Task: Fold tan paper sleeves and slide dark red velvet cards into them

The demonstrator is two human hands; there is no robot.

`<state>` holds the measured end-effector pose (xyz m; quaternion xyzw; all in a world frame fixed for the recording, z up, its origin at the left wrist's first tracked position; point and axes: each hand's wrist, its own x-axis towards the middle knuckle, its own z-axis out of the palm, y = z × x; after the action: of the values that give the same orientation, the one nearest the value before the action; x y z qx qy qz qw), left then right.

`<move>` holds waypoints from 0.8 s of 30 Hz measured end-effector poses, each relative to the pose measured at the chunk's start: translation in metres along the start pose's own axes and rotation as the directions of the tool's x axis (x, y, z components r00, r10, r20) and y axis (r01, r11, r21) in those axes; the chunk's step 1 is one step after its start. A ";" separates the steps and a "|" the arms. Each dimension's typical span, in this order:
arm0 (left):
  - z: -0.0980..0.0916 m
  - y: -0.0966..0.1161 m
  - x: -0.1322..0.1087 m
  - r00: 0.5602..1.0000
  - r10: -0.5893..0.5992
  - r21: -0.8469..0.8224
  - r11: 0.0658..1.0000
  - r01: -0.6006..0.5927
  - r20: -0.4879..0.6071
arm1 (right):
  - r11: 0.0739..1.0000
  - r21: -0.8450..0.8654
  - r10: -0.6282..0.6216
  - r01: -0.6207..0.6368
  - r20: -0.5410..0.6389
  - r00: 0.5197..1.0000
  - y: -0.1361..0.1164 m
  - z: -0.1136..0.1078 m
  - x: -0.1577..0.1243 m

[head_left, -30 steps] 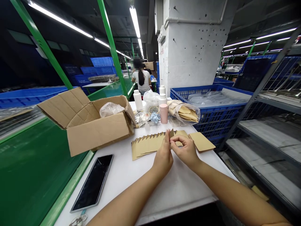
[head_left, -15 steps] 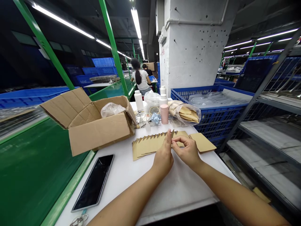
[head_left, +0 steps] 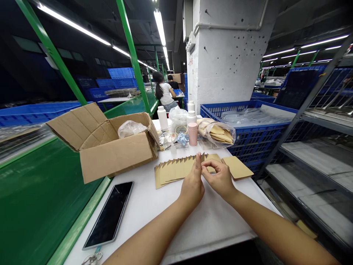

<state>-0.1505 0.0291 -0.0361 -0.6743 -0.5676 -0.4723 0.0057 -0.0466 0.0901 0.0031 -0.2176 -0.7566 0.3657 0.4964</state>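
A row of overlapping brown paper envelopes (head_left: 173, 172) lies fanned out on the white table, with pointed flaps along its far edge. My left hand (head_left: 192, 182) stands on edge over the row's near side, fingers stretched forward; its far side is hidden. Against it, my right hand (head_left: 220, 176) is closed in a pinch, thumb and index finger meeting beside the left fingers. Anything inside that pinch is too small or hidden to make out. Just right of my right hand rests a stack of flat brown envelopes (head_left: 237, 167).
An open cardboard box (head_left: 116, 158) stands at left, above a phone (head_left: 109, 215) with keys. Behind the envelopes are a pink bottle (head_left: 192, 134), white bottles (head_left: 162, 117) and a bag of envelopes (head_left: 217, 132). Blue crate (head_left: 248, 136) and metal rack (head_left: 317, 154) flank the right side.
My hands keep nearly the same pose and place. In the background, a seated person in a white shirt has leaned and turned a little.
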 end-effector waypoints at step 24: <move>0.002 0.000 -0.001 1.000 0.020 -0.051 0.999 -0.019 0.022 | 0.998 0.059 0.005 -0.007 0.044 0.999 -0.005 -0.001 0.002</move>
<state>-0.1491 0.0299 -0.0378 -0.6851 -0.5488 -0.4789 -0.0133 -0.0461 0.0887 0.0086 -0.1971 -0.7553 0.3943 0.4850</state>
